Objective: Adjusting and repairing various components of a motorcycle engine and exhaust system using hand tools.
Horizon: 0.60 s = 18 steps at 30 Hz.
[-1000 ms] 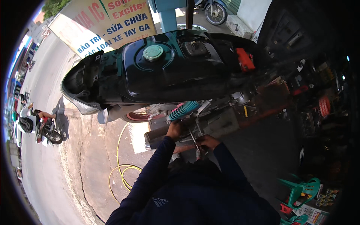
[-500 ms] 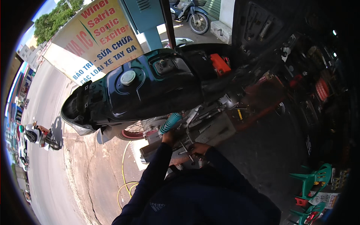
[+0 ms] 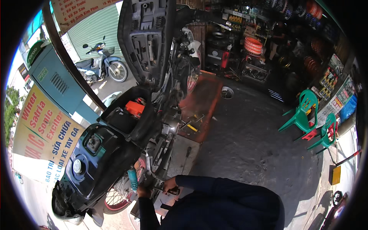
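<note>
Both hands small, partly hidden low by the dark scooter with raised seat (image 3: 115, 153). Left hand (image 3: 143, 191) grip unclear, at the teal coil shock absorber (image 3: 132, 180). Right hand (image 3: 170, 185) closed around a dark-handled tool (image 3: 165, 189), tip unreadable.

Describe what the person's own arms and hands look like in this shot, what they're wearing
Both arms are covered in long dark navy sleeves that reach to the wrists, matching the dark navy top. The left hand and the right hand are bare, with no gloves. No watch, ring or wristband can be made out at this size, and no marking shows on the sleeves.
</note>
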Each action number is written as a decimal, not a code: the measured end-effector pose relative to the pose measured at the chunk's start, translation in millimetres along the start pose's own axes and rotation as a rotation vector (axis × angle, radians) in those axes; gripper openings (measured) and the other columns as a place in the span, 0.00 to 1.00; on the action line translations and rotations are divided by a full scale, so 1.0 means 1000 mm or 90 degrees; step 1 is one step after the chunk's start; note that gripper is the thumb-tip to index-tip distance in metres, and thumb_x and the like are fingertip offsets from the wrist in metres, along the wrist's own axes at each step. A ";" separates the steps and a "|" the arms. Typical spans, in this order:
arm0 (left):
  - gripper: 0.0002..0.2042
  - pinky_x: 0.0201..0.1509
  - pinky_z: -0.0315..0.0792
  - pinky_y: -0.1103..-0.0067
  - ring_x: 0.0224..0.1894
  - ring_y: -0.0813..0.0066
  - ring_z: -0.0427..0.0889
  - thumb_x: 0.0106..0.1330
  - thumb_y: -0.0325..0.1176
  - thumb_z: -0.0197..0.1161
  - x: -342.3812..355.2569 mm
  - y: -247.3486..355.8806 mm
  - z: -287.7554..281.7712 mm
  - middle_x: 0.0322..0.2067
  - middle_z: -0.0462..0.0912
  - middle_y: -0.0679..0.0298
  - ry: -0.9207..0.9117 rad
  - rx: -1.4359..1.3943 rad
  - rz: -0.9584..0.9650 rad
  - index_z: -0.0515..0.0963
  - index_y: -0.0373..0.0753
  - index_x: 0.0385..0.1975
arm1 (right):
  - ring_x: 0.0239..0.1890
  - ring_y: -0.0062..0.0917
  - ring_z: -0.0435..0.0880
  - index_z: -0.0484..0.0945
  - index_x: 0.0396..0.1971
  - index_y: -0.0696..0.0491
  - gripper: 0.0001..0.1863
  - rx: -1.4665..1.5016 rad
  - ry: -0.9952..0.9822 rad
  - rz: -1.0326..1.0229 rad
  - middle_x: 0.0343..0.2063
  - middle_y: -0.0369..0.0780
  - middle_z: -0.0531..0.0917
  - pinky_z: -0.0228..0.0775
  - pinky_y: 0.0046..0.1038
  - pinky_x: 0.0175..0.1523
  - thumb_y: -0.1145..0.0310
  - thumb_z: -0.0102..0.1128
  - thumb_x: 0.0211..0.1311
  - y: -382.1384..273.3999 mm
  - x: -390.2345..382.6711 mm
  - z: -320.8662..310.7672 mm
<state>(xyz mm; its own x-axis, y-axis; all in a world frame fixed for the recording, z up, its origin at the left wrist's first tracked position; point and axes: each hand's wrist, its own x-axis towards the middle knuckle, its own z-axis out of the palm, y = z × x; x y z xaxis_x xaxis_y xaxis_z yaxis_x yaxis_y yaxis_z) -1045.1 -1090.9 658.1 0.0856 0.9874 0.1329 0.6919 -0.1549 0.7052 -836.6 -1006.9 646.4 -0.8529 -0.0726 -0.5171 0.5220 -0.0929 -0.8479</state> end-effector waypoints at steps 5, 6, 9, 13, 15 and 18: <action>0.14 0.30 0.76 0.70 0.27 0.62 0.82 0.57 0.28 0.57 -0.011 -0.049 0.034 0.32 0.82 0.53 0.205 -0.275 -0.218 0.76 0.29 0.41 | 0.22 0.20 0.72 0.81 0.29 0.56 0.15 -0.107 0.079 -0.083 0.19 0.34 0.77 0.66 0.28 0.28 0.58 0.62 0.58 -0.001 -0.002 0.005; 0.13 0.29 0.75 0.70 0.27 0.62 0.82 0.58 0.29 0.58 -0.011 -0.053 0.035 0.32 0.82 0.55 0.174 -0.283 -0.253 0.75 0.29 0.41 | 0.22 0.20 0.72 0.81 0.29 0.56 0.15 -0.105 0.107 -0.082 0.19 0.34 0.77 0.66 0.28 0.28 0.58 0.62 0.58 -0.002 -0.002 0.006; 0.15 0.25 0.71 0.72 0.26 0.63 0.79 0.61 0.36 0.50 -0.009 -0.050 0.028 0.33 0.81 0.57 0.100 -0.392 -0.357 0.74 0.34 0.43 | 0.18 0.19 0.70 0.79 0.24 0.56 0.13 -0.046 0.079 0.070 0.16 0.35 0.75 0.62 0.27 0.23 0.60 0.63 0.56 -0.007 -0.003 0.010; 0.15 0.20 0.69 0.74 0.22 0.64 0.78 0.63 0.39 0.48 0.003 -0.020 0.014 0.28 0.82 0.57 0.238 -0.865 -0.670 0.74 0.35 0.40 | 0.15 0.19 0.70 0.80 0.25 0.55 0.12 0.272 -0.044 -0.006 0.15 0.32 0.74 0.59 0.24 0.18 0.62 0.60 0.58 -0.007 -0.005 0.018; 0.15 0.18 0.67 0.75 0.20 0.65 0.76 0.63 0.39 0.45 0.010 -0.007 0.010 0.28 0.81 0.57 0.228 -0.895 -0.681 0.74 0.36 0.41 | 0.15 0.19 0.69 0.80 0.25 0.55 0.11 0.171 0.030 -0.026 0.15 0.32 0.73 0.60 0.25 0.18 0.62 0.60 0.58 -0.005 -0.006 0.020; 0.16 0.16 0.64 0.77 0.18 0.67 0.75 0.64 0.40 0.43 0.017 0.001 0.006 0.28 0.81 0.57 0.227 -0.895 -0.740 0.74 0.37 0.40 | 0.13 0.18 0.67 0.79 0.24 0.54 0.11 -0.005 0.125 -0.023 0.12 0.32 0.71 0.59 0.25 0.17 0.61 0.62 0.57 -0.003 -0.007 0.019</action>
<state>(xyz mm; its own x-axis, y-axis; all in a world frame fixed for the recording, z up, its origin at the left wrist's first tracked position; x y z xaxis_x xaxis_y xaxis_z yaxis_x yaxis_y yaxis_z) -1038.8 -1073.7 656.6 -0.2019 0.5800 -0.7892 -0.7585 0.4172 0.5006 -832.4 -1024.6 654.6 -0.8576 0.1253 -0.4988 0.4919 -0.0835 -0.8666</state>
